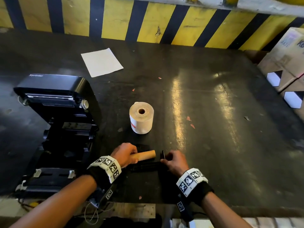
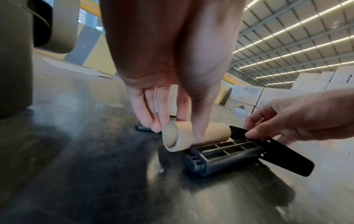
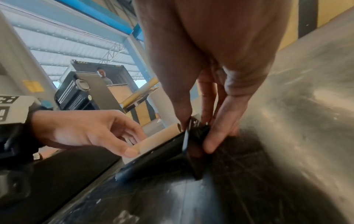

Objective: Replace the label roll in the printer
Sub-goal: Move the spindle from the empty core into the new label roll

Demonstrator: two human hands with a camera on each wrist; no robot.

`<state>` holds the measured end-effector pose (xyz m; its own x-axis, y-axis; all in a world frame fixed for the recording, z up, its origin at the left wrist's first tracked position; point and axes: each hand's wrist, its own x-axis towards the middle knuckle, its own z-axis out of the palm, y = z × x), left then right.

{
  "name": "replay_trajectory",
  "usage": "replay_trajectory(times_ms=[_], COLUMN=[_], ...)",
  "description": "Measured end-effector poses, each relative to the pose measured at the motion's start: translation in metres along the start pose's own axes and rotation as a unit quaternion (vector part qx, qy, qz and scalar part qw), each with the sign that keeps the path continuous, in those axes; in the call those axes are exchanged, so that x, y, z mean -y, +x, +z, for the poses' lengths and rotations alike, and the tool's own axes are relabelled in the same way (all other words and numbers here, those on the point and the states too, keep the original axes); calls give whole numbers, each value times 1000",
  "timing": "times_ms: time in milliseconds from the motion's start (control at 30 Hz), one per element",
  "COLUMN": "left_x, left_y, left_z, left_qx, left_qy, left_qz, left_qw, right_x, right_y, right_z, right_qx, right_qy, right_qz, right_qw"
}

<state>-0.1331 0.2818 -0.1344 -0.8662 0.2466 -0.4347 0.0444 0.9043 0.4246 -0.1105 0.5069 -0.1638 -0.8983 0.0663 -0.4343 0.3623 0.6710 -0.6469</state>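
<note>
My left hand (image 1: pixel 126 154) grips an empty brown cardboard core (image 1: pixel 146 155) near the table's front edge; its fingers (image 2: pixel 199 128) pinch the core (image 2: pixel 193 135) from above. Just right of it my right hand (image 1: pixel 174 160) pinches the end plate of a black plastic roll spindle (image 2: pixel 226 154), which lies on the table beside the core. The spindle (image 3: pixel 162 153) is out of the core. A full white label roll (image 1: pixel 141 118) stands on end further back. The black printer (image 1: pixel 56 129) sits at the left with its lid raised and its roll bay empty.
A white sheet (image 1: pixel 101 62) lies at the back of the dark table (image 1: pixel 213 112). A small black part (image 1: pixel 143 146) lies behind the core. Cardboard boxes (image 1: pixel 286 66) stand at the right edge. A yellow-and-black striped barrier (image 1: pixel 148 18) runs along the far side.
</note>
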Motion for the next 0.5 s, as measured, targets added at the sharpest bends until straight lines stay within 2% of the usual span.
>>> replay_trajectory(times_ms=[67,100,200,267,300,367,433,500], left_x=[0,-1,-4,-4,-3,-1,0,1], left_y=[1,4,20,34,40,48,51,50], left_z=[-3,-7,-31,-47,-55,-61,-61,-59], left_qx=[1,-19,-145,-182,-168,-123,-107,-104], left_qy=[2,-12,-121,-228,-277,-343,-363,-370], left_qz=[-1,-4,-46,-78,-75,-29,-1,1], left_qw=[1000,1000,981,953,943,931,926,923], right_x=[5,9,41,72,89,117,132,137], right_y=[2,5,20,31,38,50,58,62], right_z=[-6,-11,-32,-42,-44,-38,-27,-16], right_qx=[21,23,-31,-54,-52,-16,20,14], right_qy=[-5,-9,-29,-36,-49,-102,-168,-198], right_qz=[-13,-29,-118,-192,-218,-215,-185,-179], right_qw=[1000,999,992,979,973,971,968,964])
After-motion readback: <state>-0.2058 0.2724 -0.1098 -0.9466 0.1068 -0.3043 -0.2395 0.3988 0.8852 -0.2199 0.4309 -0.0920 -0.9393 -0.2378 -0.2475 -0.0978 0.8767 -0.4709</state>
